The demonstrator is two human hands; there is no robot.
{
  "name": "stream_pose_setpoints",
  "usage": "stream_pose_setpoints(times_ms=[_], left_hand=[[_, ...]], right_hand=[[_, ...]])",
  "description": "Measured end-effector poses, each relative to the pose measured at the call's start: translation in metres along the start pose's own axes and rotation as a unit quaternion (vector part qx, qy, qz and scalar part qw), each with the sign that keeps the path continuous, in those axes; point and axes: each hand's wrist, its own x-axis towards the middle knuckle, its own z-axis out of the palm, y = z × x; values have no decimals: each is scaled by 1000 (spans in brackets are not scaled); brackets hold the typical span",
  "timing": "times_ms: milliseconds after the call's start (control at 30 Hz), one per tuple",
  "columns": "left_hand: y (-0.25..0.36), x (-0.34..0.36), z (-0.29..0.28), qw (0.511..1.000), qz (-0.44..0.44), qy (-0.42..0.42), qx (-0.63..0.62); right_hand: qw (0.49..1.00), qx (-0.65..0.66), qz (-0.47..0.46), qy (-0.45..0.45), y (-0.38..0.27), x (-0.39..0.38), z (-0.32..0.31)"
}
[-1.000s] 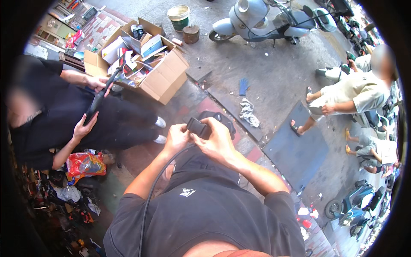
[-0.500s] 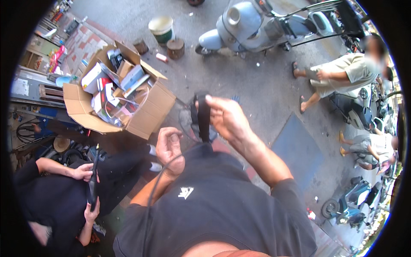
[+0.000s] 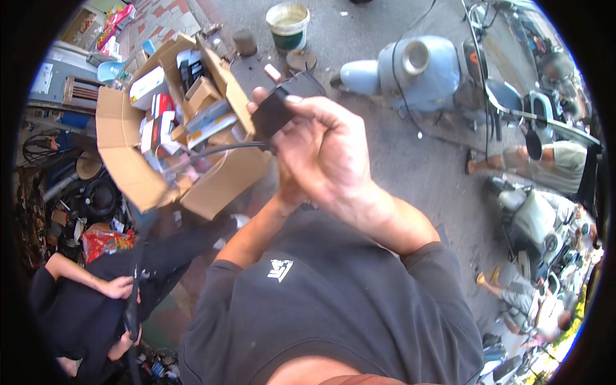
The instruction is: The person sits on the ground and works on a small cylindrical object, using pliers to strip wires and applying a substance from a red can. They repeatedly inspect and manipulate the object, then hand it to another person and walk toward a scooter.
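Note:
In front of my chest my right hand (image 3: 330, 141) is raised, its thumb and fingers pinching a wide black strap (image 3: 273, 115). Behind it my left hand (image 3: 290, 183) is mostly hidden, and its fingers cannot be made out. Fingertips show past the strap's far side; whose they are I cannot tell. A dark cable (image 3: 234, 147) runs leftward from beside my hands, over the open cardboard box (image 3: 221, 186). Thin black wire and a dark part, blurred, stick out beyond the strap.
Several small cartons fill the box. At lower left a person in black (image 3: 96, 314) holds a long dark object. Ahead stand a bucket (image 3: 287, 29) and a light blue scooter (image 3: 417, 67). More people and scooters are at right. Clutter (image 3: 106, 240) lies along the left.
My right hand has moved left and up with the strap. My left hand has gone from beside it to behind it. The view has shifted, and the cable now crosses over the box.

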Motion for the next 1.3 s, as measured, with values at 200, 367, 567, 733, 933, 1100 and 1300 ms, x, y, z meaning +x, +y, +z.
stream_pose_setpoints(times_ms=[200,367,567,733,933,1100,1300], left_hand=[[34,132,3,982,182,35,22],[105,194,50,932,354,-67,29],[110,319,111,767,638,71,-22],[147,395,52,764,623,-161,55],[128,546,37,768,578,-248,123],[130,636,33,762,549,-294,179],[121,737,20,750,530,-328,220]], right_hand=[[989,-99,38,-106,-78,53,1],[940,-178,190,-222,-141,86,36],[604,-677,-252,-337,-208,197,5],[447,-756,-338,-339,-233,302,21],[511,-603,-351,-502,-209,462,69],[587,-416,-314,-620,-232,517,109],[673,-325,-68,-661,-282,608,124]])
